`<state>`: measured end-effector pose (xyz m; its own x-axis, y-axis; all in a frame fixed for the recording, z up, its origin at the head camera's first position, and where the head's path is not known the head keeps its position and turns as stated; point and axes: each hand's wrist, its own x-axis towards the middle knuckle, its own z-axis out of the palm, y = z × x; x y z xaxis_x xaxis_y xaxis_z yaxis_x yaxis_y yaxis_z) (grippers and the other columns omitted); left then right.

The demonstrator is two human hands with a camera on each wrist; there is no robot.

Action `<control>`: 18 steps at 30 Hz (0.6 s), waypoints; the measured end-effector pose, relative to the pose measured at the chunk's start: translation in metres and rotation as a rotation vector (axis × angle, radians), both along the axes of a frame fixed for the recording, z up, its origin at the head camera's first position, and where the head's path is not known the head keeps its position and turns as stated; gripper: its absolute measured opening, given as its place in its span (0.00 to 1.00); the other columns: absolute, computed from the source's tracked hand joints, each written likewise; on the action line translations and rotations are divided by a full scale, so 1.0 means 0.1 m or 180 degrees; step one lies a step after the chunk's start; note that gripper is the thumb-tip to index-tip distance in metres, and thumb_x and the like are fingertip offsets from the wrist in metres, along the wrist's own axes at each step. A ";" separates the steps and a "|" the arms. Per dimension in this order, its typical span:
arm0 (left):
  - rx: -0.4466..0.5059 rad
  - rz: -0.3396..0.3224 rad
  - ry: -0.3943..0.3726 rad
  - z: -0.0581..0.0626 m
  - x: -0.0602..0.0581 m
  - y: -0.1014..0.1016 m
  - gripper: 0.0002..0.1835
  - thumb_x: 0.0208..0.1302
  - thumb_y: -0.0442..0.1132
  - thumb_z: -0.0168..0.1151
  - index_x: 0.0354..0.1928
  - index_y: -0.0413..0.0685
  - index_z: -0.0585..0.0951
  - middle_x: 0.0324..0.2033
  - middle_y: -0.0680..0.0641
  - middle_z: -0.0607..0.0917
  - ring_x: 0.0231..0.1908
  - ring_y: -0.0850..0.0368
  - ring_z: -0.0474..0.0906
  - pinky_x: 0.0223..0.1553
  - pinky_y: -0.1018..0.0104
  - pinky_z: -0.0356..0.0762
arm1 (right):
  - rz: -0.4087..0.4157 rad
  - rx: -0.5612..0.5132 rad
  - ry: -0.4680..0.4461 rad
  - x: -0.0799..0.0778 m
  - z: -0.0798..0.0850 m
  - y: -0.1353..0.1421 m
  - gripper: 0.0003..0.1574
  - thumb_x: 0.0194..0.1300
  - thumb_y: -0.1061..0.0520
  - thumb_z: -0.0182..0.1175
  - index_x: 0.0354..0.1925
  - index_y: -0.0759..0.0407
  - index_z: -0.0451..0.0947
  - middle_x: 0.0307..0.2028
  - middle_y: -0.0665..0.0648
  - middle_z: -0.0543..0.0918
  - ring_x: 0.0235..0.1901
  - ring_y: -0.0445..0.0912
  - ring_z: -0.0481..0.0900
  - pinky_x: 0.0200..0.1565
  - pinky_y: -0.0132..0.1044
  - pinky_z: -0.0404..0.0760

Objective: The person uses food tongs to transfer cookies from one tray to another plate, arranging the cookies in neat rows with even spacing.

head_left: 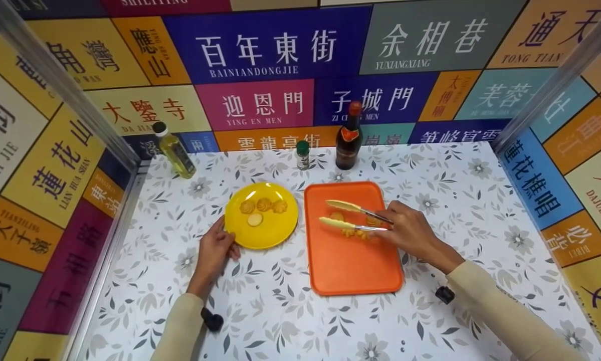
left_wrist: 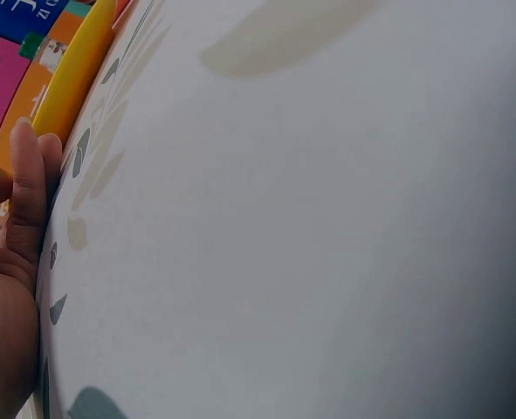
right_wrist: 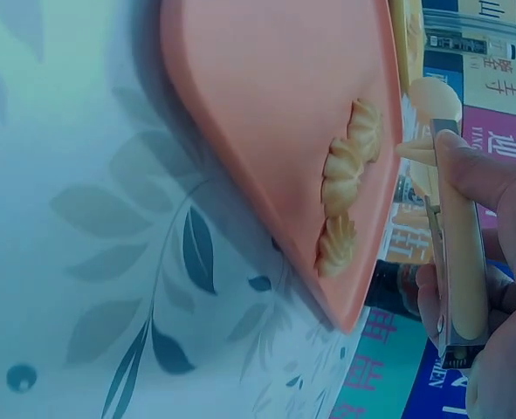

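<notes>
My left hand holds the near-left rim of a yellow plate, with the thumb at the edge. Several round golden cookies lie on that plate, one of them paler and smooth. In the left wrist view, fingers reach up to the plate's side, low over the tabletop. My right hand grips metal tongs with cream-coloured tips over an orange tray. The tips stand apart. Below them, several ridged piped cookies sit on the tray, partly hidden by the tongs in the head view.
Along the back stand an oil bottle, a small green-capped jar and a dark red-capped bottle. Printed wall panels enclose the back and sides of the flower-patterned table.
</notes>
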<state>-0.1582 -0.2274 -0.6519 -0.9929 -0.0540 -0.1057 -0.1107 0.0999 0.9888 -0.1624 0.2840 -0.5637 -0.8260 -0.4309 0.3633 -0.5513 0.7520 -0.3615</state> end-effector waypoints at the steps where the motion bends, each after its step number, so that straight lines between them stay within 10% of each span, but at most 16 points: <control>1: -0.0004 -0.0001 -0.0005 0.00 0.00 0.00 0.37 0.82 0.34 0.60 0.87 0.45 0.61 0.27 0.32 0.87 0.20 0.47 0.84 0.23 0.59 0.88 | 0.0008 0.0019 0.0042 0.00 0.00 0.02 0.29 0.56 0.48 0.88 0.50 0.63 0.93 0.32 0.53 0.75 0.29 0.44 0.70 0.29 0.37 0.71; 18: 0.0007 -0.0002 -0.0057 0.00 0.01 -0.01 0.37 0.82 0.35 0.60 0.87 0.47 0.61 0.27 0.32 0.87 0.20 0.46 0.83 0.23 0.58 0.88 | -0.0040 0.0126 0.0036 0.05 -0.01 0.23 0.31 0.53 0.48 0.89 0.50 0.64 0.93 0.30 0.53 0.72 0.27 0.44 0.68 0.27 0.36 0.66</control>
<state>-0.1577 -0.2284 -0.6519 -0.9909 -0.0532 -0.1235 -0.1283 0.0978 0.9869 -0.1569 0.3069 -0.5649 -0.8275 -0.4347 0.3554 -0.5455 0.7725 -0.3252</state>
